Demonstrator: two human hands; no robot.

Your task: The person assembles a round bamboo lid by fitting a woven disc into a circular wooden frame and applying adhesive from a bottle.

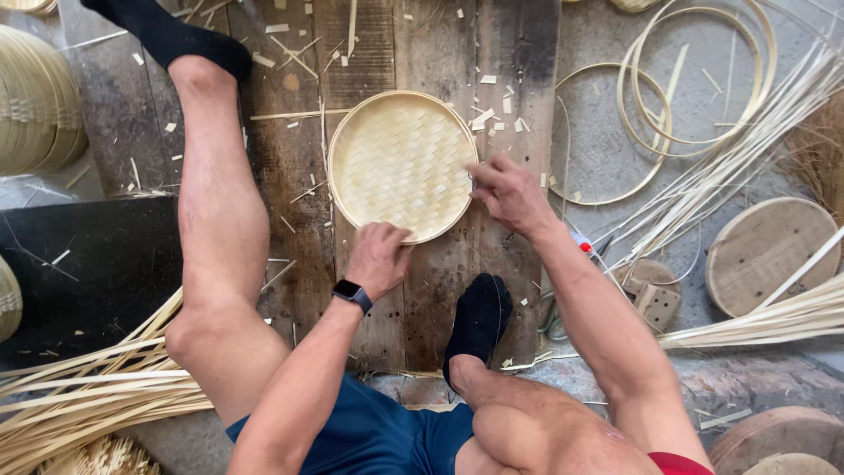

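A round woven bamboo tray lies flat on a dark wooden board between my legs. My left hand, with a black watch on its wrist, grips the tray's near rim. My right hand pinches the rim at the tray's right side, fingers closed on the edge. My left leg stretches out to the far left in a black sock. My right foot, also in a black sock, rests on the board just below the tray.
Bamboo hoops lie on the concrete at the upper right. Long bamboo strips fan across the right side and another bundle sits lower left. Stacked finished trays stand at far left. A round wooden disc lies right.
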